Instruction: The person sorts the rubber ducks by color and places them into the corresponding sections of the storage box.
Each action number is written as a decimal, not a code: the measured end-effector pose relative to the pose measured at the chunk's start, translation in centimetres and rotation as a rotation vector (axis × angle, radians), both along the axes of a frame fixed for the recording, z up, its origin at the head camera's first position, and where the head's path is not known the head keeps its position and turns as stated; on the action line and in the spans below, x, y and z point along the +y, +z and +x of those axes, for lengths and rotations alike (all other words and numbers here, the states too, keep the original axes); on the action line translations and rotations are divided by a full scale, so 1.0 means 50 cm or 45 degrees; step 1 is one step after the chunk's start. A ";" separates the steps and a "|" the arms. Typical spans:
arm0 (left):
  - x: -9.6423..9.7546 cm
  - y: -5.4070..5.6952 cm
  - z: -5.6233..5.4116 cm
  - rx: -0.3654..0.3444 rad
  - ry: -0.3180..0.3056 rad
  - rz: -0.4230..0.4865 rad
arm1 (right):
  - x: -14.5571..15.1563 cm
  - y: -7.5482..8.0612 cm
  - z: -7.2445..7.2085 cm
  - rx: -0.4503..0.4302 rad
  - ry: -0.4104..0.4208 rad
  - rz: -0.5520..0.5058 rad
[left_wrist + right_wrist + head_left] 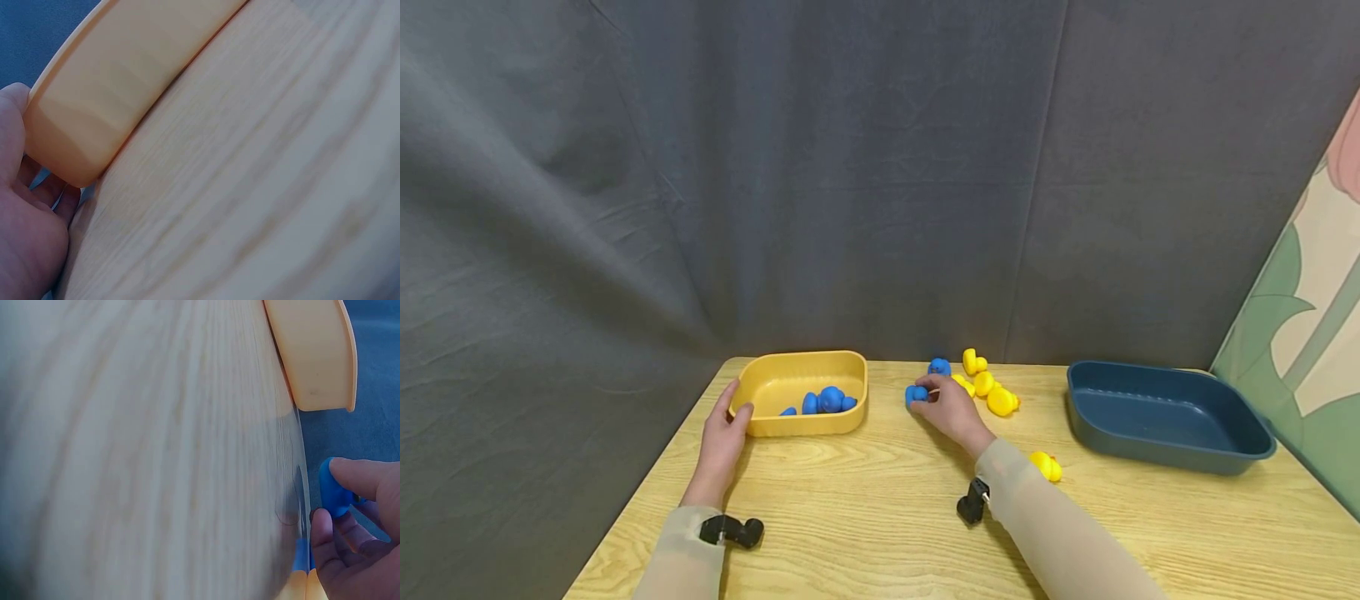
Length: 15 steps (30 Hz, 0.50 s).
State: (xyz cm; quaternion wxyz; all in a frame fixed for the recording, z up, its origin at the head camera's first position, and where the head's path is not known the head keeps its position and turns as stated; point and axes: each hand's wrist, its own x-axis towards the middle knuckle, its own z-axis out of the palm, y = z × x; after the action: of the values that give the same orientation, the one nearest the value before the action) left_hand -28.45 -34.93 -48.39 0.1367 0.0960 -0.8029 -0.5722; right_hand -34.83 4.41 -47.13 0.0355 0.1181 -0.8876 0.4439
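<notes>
I can see a person at a wooden table [835,517] with both hands busy. The left hand [721,435] grips the near left corner of a yellow box [805,427], with the thumb by the rim and the fingers round the end. Some blue ducks [831,400] lie in the box, bunched to the right. They overlap, so I can't tell how many there are.

The right hand [951,412] pinches one blue duck [913,395] between the thumb and the fingers. That duck is just to the right of the box, outside it, and from the right wrist it looks held up off the wood. A second blue duck [938,367] sits behind the right hand, near the back of the table.

Close by is a little bunch of yellow ducks [1002,402], with one partly hidden by the right hand. One more yellow duck [1046,467] is nearer the front, right by the right sleeve [1045,517]. Over on the right stands a big dark blue tub [1165,457]. A grey curtain [865,183] hangs behind it all, and a wall [1318,325] with painted leaves is at the far right.
</notes>
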 end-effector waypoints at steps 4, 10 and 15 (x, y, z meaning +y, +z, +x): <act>0.001 0.002 0.001 -0.007 0.002 -0.003 | -0.003 0.004 -0.001 -0.009 -0.017 -0.027; 0.001 0.002 0.001 -0.010 0.002 -0.004 | -0.004 0.009 -0.001 -0.049 -0.027 -0.090; 0.001 0.002 0.001 -0.005 0.001 -0.002 | -0.008 0.022 0.002 -0.035 -0.017 -0.135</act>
State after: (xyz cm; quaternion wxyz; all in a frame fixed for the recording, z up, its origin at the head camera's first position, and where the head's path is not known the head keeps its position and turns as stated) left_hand -28.41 -34.89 -48.32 0.1353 0.0972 -0.8037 -0.5712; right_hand -34.73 4.00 -46.06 0.0326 0.1042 -0.8639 0.4917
